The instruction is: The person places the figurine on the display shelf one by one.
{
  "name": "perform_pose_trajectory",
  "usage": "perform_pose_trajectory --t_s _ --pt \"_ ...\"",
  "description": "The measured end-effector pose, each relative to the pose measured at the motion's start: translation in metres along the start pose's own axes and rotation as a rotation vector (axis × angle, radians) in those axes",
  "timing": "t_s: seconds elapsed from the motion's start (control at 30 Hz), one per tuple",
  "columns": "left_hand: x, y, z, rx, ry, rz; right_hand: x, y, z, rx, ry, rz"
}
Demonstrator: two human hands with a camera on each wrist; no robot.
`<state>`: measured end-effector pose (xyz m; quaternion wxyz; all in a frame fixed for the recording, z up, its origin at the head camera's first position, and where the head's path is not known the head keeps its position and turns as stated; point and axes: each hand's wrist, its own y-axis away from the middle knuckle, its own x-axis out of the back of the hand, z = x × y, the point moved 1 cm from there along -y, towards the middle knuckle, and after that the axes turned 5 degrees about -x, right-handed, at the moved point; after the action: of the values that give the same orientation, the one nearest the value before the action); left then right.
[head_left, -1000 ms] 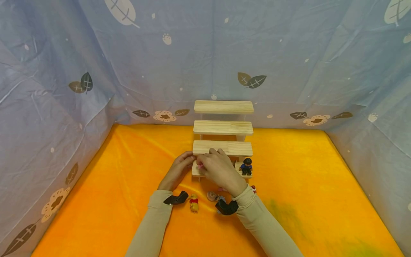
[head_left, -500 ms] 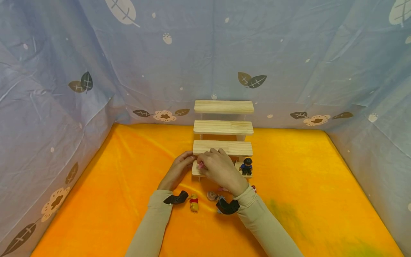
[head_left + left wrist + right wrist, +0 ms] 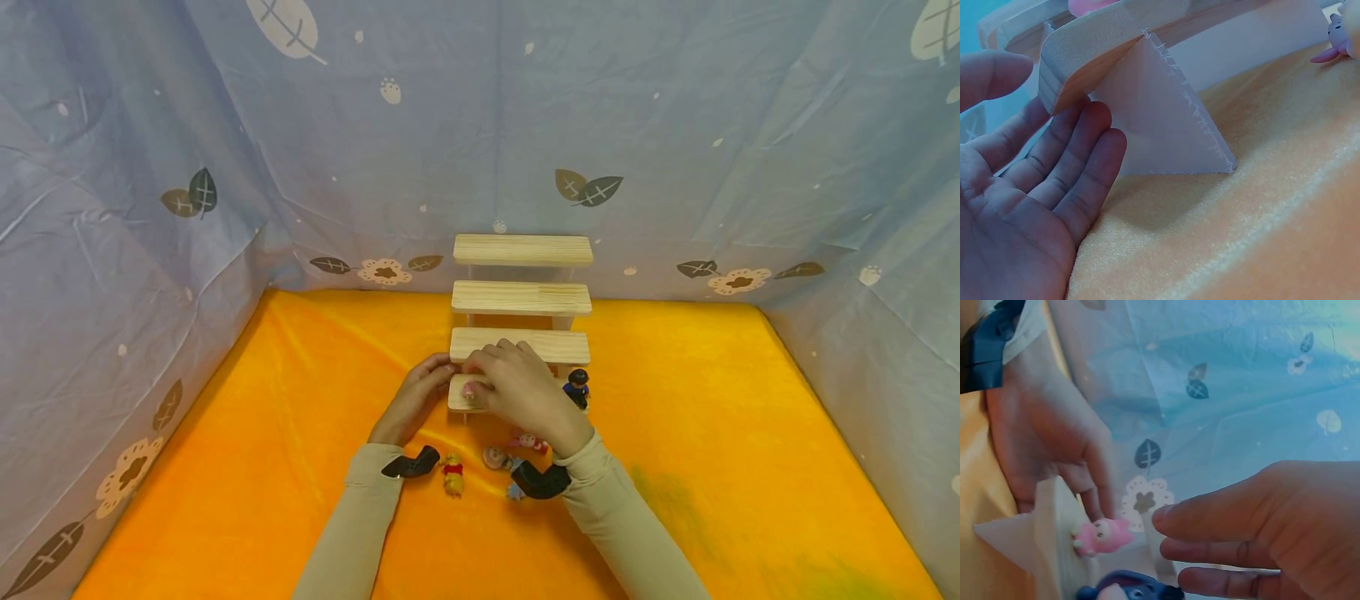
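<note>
bare left hand (image 3: 416,396): fingers slightly bent against the low left end of the pale wooden four-step stand (image 3: 521,297), thumb spread | bare right hand (image 3: 522,390): above the stand's low front, thumb and fingers loosely extended | beige-sleeved forearms (image 3: 363,517): reaching in from the stand's front

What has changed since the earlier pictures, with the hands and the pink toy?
The right hand let go of the pink toy and moved slightly rightward; the toy now stands free on the lowest step. The left hand stays at that step's left end; the yellow bear lies unmoved.
</note>
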<state>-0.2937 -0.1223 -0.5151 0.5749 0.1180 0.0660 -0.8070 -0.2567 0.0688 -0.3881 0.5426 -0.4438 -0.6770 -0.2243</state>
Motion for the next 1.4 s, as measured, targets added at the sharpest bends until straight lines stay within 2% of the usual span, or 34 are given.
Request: perform_pose_trajectory --t_s 0.2,0.33,0.47,0.67,0.8,0.9,1.17,1.4 --pt "0.000 0.000 0.001 0.002 -0.007 0.005 0.008 0.002 0.001 -0.021 -0.031 0.028" --pt "0.000 0.001 0.001 0.004 -0.011 0.006 0.014 0.005 -0.006 -0.006 -0.120 -0.015" --pt "0.000 0.001 0.000 -0.007 -0.009 0.002 0.019 0.010 -0.016 0.047 -0.175 -0.111" --pt "0.002 0.001 -0.001 -0.011 -0.009 0.008 0.015 0.014 -0.028 0.123 -0.129 -0.284" --pt "0.002 0.001 -0.002 0.000 -0.006 0.009 0.007 0.014 -0.032 0.121 -0.121 -0.433" --pt "0.002 0.001 -0.002 0.005 -0.005 0.011 0.000 0.015 -0.033 0.110 -0.116 -0.502" --pt "0.001 0.001 -0.002 0.002 0.024 0.008 -0.018 0.013 -0.035 0.084 -0.095 -0.528" --pt "-0.001 0.000 -0.001 -0.006 0.025 0.023 -0.027 0.015 -0.031 0.037 0.037 -0.508"
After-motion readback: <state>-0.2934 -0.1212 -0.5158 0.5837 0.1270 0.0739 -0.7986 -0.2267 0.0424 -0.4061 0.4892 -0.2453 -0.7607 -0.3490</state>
